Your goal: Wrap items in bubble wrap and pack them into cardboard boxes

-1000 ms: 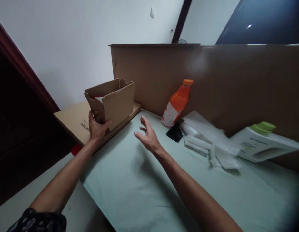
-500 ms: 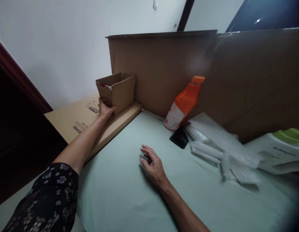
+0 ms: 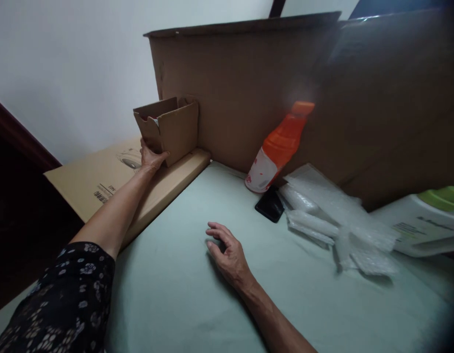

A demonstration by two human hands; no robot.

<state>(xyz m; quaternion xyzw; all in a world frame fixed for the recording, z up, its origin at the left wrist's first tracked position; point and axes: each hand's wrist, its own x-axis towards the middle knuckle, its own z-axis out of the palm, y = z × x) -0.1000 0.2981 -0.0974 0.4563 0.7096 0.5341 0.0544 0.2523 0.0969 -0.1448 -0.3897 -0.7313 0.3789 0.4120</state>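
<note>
Fingers [image 3: 153,158] of left hand [image 3: 150,158] grip small cardboard box's [image 3: 171,128] lower near corner

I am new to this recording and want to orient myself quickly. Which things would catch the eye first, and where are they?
The orange bottle stands out most, leaning against the tall cardboard wall at the back of the pale green table. At the far left, the left hand grips a small open cardboard box standing on a flat carton. The right hand rests on the table, holding nothing.
</note>
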